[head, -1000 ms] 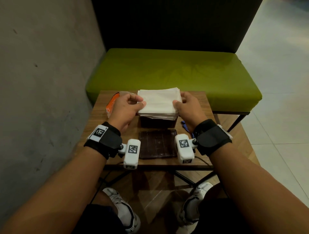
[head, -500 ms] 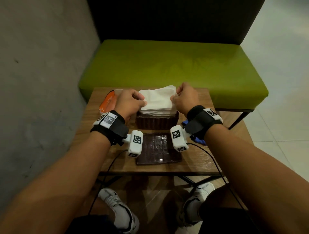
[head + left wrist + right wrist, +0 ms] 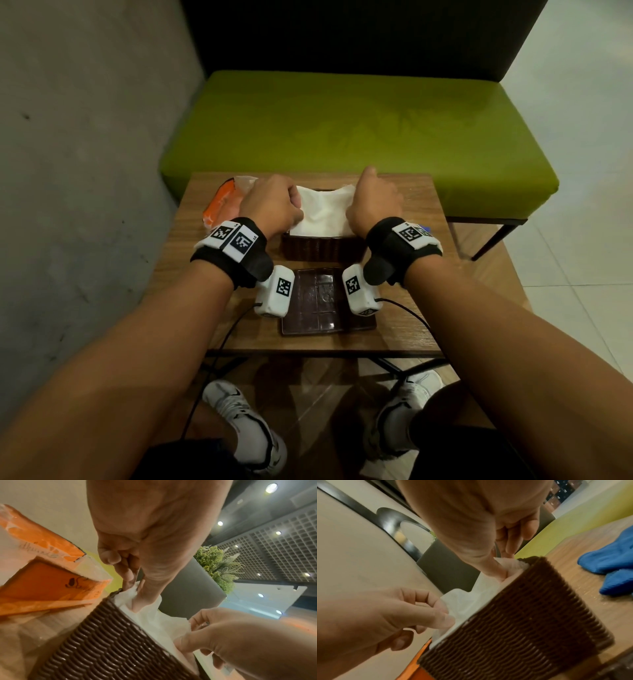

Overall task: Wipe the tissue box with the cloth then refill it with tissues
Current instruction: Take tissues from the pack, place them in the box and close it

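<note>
Where a second ago the tissues [image 3: 323,214] sat as a flat stack held above the box [image 3: 322,248], they are now down inside it, their top sheet crumpled and just proud of the rim. That puts the refill near its end: by the look of it the stack only needs tucking level. The box stands at the middle of the table [image 3: 404,308], toward its far edge.

The left hand [image 3: 270,205] works the left end, thumb and fingers curled, pushing a fold of tissue down at the corner; the right hand [image 3: 375,202] does the same at the right end, its thumb dug into the paper by the rim. Both pinch tissue rather than lie flat on it, though the head view hides the fingertips and only the wrist views show them.

Just in front of the box lies the lid [image 3: 325,301], dark and flat, apart from it and not yet back on. Left of the box, close against it, is the orange wrapper [image 3: 222,205], apparently the opened tissue pack. The cloth [image 3: 611,561], blue and bunched, lies on the table to the right, apart from the box. Beyond the table is a green bench [image 3: 342,130].

Nothing blocks the box itself; the raised, rumpled top sheet is what could foul the lid.
</note>
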### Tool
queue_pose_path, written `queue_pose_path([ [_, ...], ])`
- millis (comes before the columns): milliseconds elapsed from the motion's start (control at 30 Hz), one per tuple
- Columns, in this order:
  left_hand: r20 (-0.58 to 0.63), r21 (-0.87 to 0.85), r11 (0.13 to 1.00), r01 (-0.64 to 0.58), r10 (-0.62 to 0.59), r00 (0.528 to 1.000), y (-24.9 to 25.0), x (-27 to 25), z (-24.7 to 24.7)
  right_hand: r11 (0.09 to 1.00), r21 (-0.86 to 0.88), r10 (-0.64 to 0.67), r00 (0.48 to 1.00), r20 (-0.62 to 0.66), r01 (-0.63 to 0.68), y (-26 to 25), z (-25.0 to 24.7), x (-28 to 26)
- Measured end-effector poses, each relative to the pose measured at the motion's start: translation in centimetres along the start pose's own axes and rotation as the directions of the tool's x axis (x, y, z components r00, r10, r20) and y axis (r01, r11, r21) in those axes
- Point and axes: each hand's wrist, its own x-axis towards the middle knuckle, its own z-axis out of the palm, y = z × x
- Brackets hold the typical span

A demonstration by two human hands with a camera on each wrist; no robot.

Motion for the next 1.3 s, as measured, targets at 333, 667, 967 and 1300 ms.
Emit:
queue_pose_path([
  [333,-0.048,0.118,0.980,-0.159,0.166,0.985,-1.8,0.2,-0.5,0.948,0.212,-0.194,0.959,-0.208,0.237,2.8,-1.6,0.3],
  [667,0.175,0.409,0.901,-0.141,0.074,0.982,-1.6,1.1,-0.7,0.852,-0.277,-0.404,0.895,0.190,0.444,2.3,-1.0,-0.4],
  [967,0.298,0.504,0.843,-0.191,0.038,0.954,-1.9,2.7,-0.8,0.903,-0.275,-0.236,0.914,0.329,0.332,1.1,-1.6,0.8],
  [1300,0.232,0.601,0.780,-0.175,0.039,0.972,-1.0,2.3,-0.9,0.888,-0.321,-0.239,0.927,0.287,0.329,0.6,-0.2,0.7],
])
